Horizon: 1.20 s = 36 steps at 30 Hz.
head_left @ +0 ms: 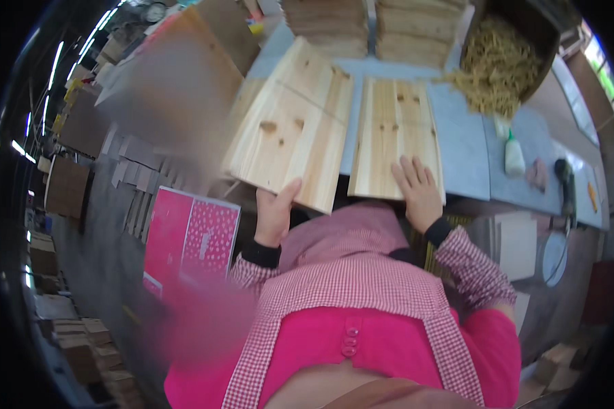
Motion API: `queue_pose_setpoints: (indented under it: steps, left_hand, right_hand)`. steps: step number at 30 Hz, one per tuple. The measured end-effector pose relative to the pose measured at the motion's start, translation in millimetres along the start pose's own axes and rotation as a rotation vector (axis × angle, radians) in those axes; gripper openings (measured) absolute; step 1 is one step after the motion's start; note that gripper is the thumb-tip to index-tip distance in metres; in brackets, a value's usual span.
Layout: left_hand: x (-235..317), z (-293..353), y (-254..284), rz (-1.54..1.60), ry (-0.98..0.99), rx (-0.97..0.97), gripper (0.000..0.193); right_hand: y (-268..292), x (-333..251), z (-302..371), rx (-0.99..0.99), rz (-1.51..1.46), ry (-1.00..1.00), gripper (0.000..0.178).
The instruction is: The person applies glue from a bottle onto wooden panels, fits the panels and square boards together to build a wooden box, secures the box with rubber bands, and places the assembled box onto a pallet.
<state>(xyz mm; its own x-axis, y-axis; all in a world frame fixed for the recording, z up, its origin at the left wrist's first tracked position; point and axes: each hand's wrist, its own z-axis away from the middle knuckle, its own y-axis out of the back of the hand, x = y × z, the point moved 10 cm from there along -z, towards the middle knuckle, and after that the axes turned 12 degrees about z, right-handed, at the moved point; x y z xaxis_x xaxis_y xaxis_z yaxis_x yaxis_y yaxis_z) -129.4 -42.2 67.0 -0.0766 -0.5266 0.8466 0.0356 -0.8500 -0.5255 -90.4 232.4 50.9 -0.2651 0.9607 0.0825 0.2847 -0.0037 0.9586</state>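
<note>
In the head view, pale wood is forming two flat, near-rectangular panels, while tangled yellowish strands (501, 65) are spilling from a dark box (540, 20). A blue-grey table (462, 146) is stretching beneath, with stacked boards (327, 27) standing along its far side and a green-capped white bottle (514, 158) standing toward the right; strip lights (54, 65) are glowing in the room at left. The left panel (303, 146) is sitting askew at the table's near edge, showing dark knots and long grain stripes; the left hand (274, 215) is gripping its near edge, thumb on top. Just beside it, the right panel (389, 146) is showing smaller knots, and the right hand (419, 194) is resting there, fingers extending flat.
</note>
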Motion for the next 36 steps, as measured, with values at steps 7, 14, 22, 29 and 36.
queue_pose_setpoints:
  steps: [7, 14, 22, 29, 36]
  left_hand:
    - [-9.6, -35.0, -38.6, -0.285, -0.162, -0.122, 0.043]
    - [-5.3, -27.2, -87.0, -0.661, -0.382, -0.174, 0.02]
    - [-28.2, -22.1, -111.2, -0.889, -0.303, -0.21, 0.017]
    - [-34.5, -21.0, -102.3, -0.609, -0.261, -0.142, 0.039]
    - [-36.3, -21.8, -85.9, -0.756, -0.048, 0.02, 0.043]
  right_hand:
    - [-0.6, 1.0, -2.1, -0.019, -0.001, -0.011, 0.07]
    - [-2.2, 6.6, -1.2, -0.01, -0.053, -0.03, 0.077]
    - [-13.4, 9.5, 1.0, -0.043, -0.038, -0.058, 0.066]
    - [7.8, 88.7, 18.1, 0.048, -0.373, -0.05, 0.048]
    - [42.9, 430.4, 164.1, 0.207, 0.373, -0.977, 0.024]
